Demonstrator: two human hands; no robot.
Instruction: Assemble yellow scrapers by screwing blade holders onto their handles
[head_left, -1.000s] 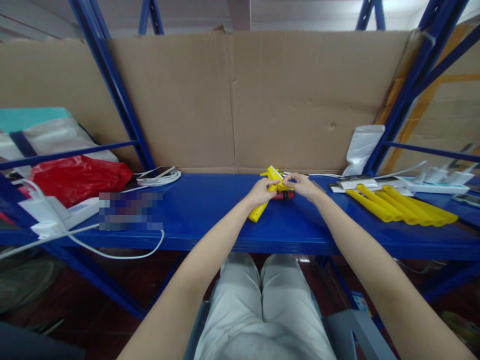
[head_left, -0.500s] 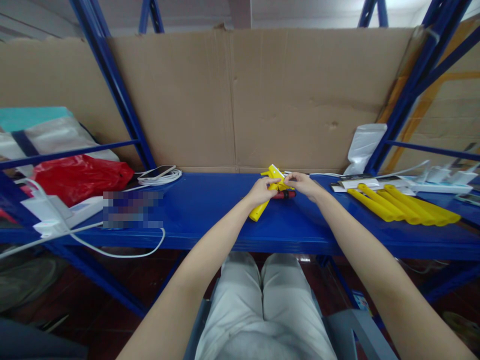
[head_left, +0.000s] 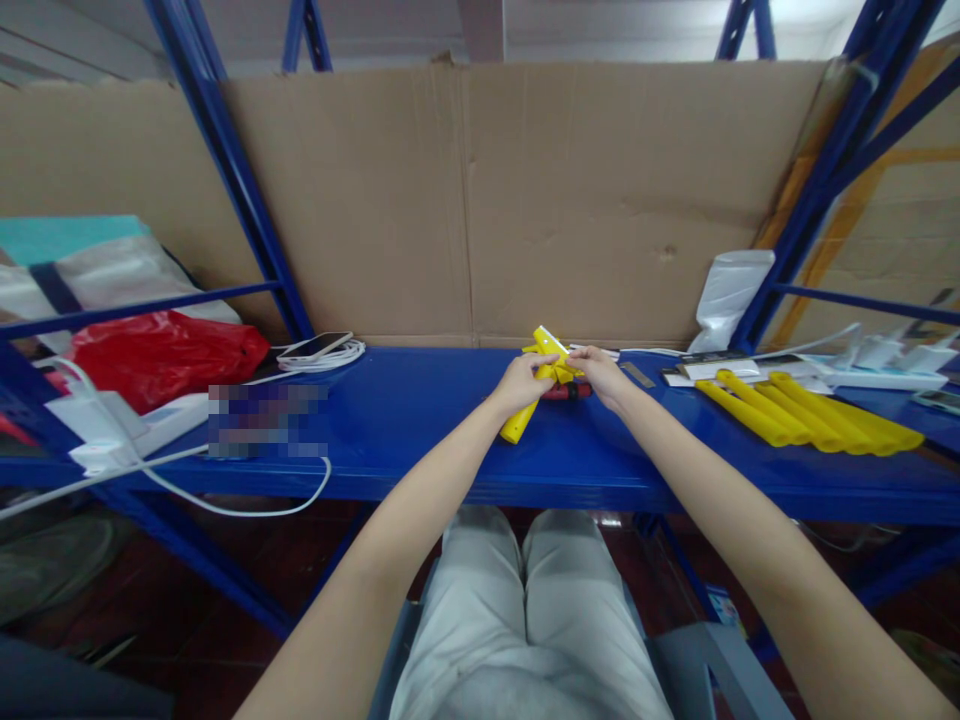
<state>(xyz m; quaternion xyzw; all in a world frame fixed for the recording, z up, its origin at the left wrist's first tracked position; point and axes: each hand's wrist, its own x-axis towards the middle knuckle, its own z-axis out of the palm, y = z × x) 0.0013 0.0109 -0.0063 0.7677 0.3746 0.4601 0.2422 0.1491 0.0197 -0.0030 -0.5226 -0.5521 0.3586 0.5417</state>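
Observation:
My left hand (head_left: pixel 523 382) is closed around the middle of a yellow plastic tool (head_left: pixel 514 425) with a tube-like handle, held at a slant over the blue tabletop. The tool's upper end, with a pale strip along it, points away from me. My right hand (head_left: pixel 598 373) has its fingers pinched at the right side of the tool's head; what lies between the fingertips is too small to make out. Just below the head a red and black object (head_left: pixel 576 391) rests on the table, partly hidden by my hands. A thin flat grey strip (head_left: pixel 637 375) lies right of my right hand.
Several yellow tubular handles (head_left: pixel 787 420) lie side by side on the right, near a white power strip (head_left: pixel 885 376). At left are a phone (head_left: pixel 319 346) on a coiled white cable and a red bag (head_left: pixel 172 350). Cardboard (head_left: pixel 525 200) stands behind the blue table (head_left: pixel 420 420).
My right hand has shifted slightly left, closer to my left hand at the tool's head. The flat grey strip now shows beside my right wrist. My left hand keeps its hold.

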